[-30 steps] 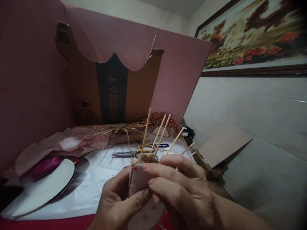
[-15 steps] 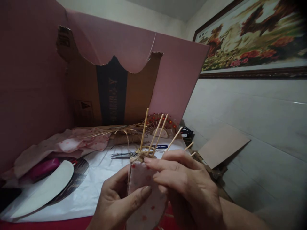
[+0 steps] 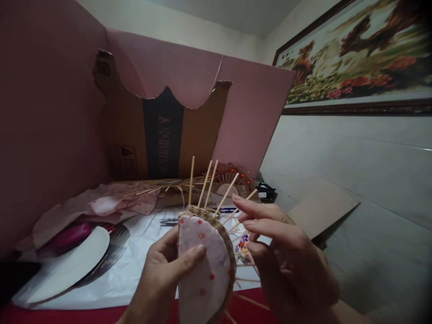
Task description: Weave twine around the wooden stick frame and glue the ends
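My left hand (image 3: 168,265) grips a half-round panel (image 3: 207,288) covered in white cloth with red spots, its thumb on the front and fingers behind. Brown twine (image 3: 232,256) is woven in a band along the panel's curved edge. Several thin wooden sticks (image 3: 227,195) fan outward from that edge. To the right, my right hand (image 3: 290,256) is raised beside the sticks with its fingers apart. Nothing can be seen in it, though its thumb and lower fingers are partly in shadow.
Behind the panel lie scissors (image 3: 168,222), a blue cutter (image 3: 227,210) and a bundle of thin sticks (image 3: 158,188). A similar fan-shaped piece (image 3: 227,190) stands farther back. Leftward are a white half-round piece (image 3: 72,265), a magenta object (image 3: 74,234) and spotted cloth (image 3: 145,200). Cut cardboard (image 3: 199,139) rises behind.
My right hand has come off the twine at the panel's top edge and moved right, its fingers spreading. The panel has turned, showing more of its face and woven curved edge.
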{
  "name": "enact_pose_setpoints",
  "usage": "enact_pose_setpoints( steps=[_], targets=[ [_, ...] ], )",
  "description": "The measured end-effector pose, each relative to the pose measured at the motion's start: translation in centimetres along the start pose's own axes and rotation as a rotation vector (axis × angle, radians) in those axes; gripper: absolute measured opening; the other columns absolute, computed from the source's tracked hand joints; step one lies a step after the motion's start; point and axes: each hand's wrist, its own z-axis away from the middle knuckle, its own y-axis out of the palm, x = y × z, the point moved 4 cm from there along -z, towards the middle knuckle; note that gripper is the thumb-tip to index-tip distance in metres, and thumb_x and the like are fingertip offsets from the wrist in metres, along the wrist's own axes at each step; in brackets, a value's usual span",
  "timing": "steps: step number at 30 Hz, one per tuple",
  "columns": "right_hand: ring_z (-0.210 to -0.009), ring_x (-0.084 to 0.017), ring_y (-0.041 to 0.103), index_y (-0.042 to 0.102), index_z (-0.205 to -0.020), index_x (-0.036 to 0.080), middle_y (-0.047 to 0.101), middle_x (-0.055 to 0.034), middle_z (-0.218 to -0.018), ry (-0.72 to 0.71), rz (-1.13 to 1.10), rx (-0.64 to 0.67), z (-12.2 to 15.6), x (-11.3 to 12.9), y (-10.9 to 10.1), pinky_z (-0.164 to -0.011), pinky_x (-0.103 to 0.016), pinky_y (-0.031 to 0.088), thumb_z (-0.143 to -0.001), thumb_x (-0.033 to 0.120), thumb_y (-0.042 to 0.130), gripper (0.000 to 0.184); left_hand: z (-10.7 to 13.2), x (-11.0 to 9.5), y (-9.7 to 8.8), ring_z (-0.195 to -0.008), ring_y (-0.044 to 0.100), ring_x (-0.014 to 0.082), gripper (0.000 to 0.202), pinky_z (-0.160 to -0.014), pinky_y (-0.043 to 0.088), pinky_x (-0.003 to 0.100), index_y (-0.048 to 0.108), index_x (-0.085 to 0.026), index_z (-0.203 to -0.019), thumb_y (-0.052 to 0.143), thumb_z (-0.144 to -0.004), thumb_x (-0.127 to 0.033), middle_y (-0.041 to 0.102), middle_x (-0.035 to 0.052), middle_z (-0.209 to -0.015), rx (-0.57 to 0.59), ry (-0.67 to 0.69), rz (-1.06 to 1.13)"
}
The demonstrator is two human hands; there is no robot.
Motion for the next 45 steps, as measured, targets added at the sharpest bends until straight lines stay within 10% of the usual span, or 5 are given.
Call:
enact_pose_setpoints(
  steps=[5, 21, 36, 45],
  targets=[
    [-0.075, -0.015, 0.061, 0.058, -0.085, 0.020, 0.062, -0.0010, -0.078, 0.162, -0.157, -0.104, 1.8, -1.6, 0.8, -0.058, -0.025, 0.049, -0.077, 0.005, 0.067, 0.019, -1.5, -1.7, -1.3, -0.068, 0.066, 0.0136, 0.024, -0.061, 0.054, 0.019, 0.074, -0.021, -0.080, 0.084, -0.058, -0.018, 0.073, 0.0019, -0.076, -0.084, 0.207, 0.123],
    [-0.052, -0.010, 0.046, 0.058, -0.069, 0.018, 0.052, 0.0038, -0.058, 0.532, -0.331, -0.008, 0.7, -4.7, 6.9, -0.047, -0.021, 0.038, -0.083, 0.026, 0.061, 0.016, -2.8, -7.0, -0.7, -0.070, 0.066, 0.0127, 0.019, -0.071, 0.055, 0.021, 0.073, -0.019, -0.069, 0.079, -0.058, -0.005, 0.074, -0.0006, -0.073, -0.061, 0.633, 0.262],
    [-0.054, -0.013, 0.055, 0.062, -0.071, 0.017, 0.062, 0.0000, -0.061, 0.409, -0.162, 0.008, 1.7, -5.7, 6.8, -0.052, -0.023, 0.041, -0.085, 0.026, 0.059, 0.017, -6.0, -5.4, 0.1, -0.076, 0.062, 0.0113, 0.018, -0.074, 0.051, 0.024, 0.065, -0.018, -0.085, 0.070, -0.070, -0.009, 0.068, -0.0001, -0.084, -0.043, 0.489, 0.408],
    [-0.057, -0.012, 0.052, 0.062, -0.077, 0.017, 0.059, 0.0002, -0.064, 0.594, -0.345, 0.022, 2.3, -6.8, 7.3, -0.053, -0.024, 0.042, -0.084, 0.033, 0.060, 0.017, -7.9, -3.2, -1.7, -0.080, 0.064, 0.0164, 0.022, -0.075, 0.052, 0.031, 0.065, -0.018, -0.083, 0.073, -0.066, -0.006, 0.070, 0.0014, -0.084, -0.004, 0.354, 0.467]
  ],
)
